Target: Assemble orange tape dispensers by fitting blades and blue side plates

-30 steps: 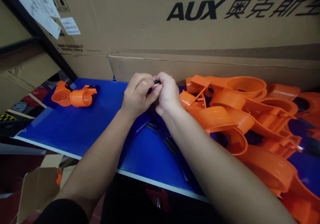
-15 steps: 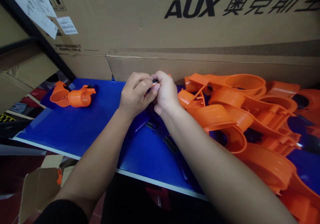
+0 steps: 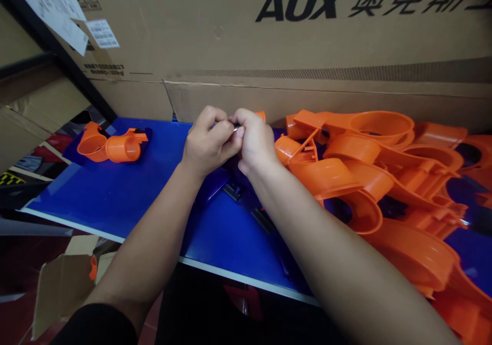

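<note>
My left hand (image 3: 209,142) and my right hand (image 3: 255,140) meet over the blue tabletop, thumbs and fingers closed tightly together. Between their fingertips a sliver of a small shiny metal part (image 3: 236,128) shows; the rest of it is covered. An orange edge (image 3: 261,115) peeks out behind my right hand, and I cannot tell whether it is held. Beneath the wrists lie dark parts with black strips (image 3: 232,191). Close by my right forearm is a heap of orange plastic ring-shaped parts (image 3: 332,176).
A large cardboard box (image 3: 215,37) stands along the back of the blue table (image 3: 154,186). Two orange cup-like parts (image 3: 123,148) sit at the table's left end. Below the front edge at left is an open carton (image 3: 57,288). A dark frame post (image 3: 77,73) rises at left.
The hands stay together in nearly the same place, with a slight shift of the fingers around the small metal part. The camera view has tilted a little.
</note>
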`<state>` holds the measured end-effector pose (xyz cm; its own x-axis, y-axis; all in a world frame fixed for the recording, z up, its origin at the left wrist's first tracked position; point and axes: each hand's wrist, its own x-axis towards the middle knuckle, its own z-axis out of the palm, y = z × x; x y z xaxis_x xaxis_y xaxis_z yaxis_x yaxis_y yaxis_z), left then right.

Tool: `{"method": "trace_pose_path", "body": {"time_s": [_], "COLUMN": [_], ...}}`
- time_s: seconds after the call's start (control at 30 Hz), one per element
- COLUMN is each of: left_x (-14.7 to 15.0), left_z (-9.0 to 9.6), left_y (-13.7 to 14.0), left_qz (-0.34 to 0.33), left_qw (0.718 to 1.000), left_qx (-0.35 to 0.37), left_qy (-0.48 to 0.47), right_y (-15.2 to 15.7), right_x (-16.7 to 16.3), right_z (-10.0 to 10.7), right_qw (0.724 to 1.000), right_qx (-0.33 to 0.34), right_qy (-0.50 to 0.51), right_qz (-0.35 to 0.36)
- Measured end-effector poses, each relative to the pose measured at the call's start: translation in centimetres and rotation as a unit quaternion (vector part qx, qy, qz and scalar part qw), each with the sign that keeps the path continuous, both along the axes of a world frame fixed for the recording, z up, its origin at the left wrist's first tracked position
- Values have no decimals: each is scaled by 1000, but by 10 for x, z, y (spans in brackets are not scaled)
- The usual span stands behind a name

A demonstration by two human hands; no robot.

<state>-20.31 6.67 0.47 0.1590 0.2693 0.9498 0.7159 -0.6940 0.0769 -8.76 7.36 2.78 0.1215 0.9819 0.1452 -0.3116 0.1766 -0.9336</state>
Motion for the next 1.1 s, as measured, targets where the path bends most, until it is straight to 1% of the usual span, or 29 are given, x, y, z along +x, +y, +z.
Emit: {"method": "trace_pose_path", "body": {"time_s": [0.13, 0.23, 0.33, 0.4, 0.47, 0.53, 0.57, 0.7, 0.9, 1.0, 1.1], "left_x": [2, 4, 2, -2, -7, -12, -14, -15, -13, -14, -14], "left_z": [-1, -4, -3, 2, 8, 14, 16, 19, 15, 16, 17], "left_y": [-2, -2, -5, -9, -13, -16, -17, -16, -15, -16, -17], "left_qz": [12, 11, 16, 0, -35, -64, -68, -43, -32, -20, -23], "left_qw": [1000, 1000, 999, 999, 996, 993, 991, 984, 980, 980, 982], "left_qx": [19, 5, -28, -52, -71, -86, -94, -129, -157, -151, -134], "left_qy": [3, -2, -5, 8, 31, 54, 67, 115, 117, 125, 127], "right_y": [0, 1, 3, 4, 5, 5, 6, 6, 6, 7, 8], "right_x": [-2, -1, 3, 6, 10, 13, 14, 15, 11, 12, 13], "right_z": [1, 3, 6, 9, 13, 16, 17, 17, 15, 14, 12], "right_qw": [1000, 1000, 999, 997, 993, 990, 989, 990, 992, 994, 996], "right_qx": [-19, -21, -36, -63, -95, -116, -120, -109, -86, -82, -71], "right_qy": [-6, -8, 17, 47, 71, 85, 88, 95, 97, 74, 46], "right_qz": [5, 5, 3, 7, 12, 9, 5, 5, -2, -9, -11]}}
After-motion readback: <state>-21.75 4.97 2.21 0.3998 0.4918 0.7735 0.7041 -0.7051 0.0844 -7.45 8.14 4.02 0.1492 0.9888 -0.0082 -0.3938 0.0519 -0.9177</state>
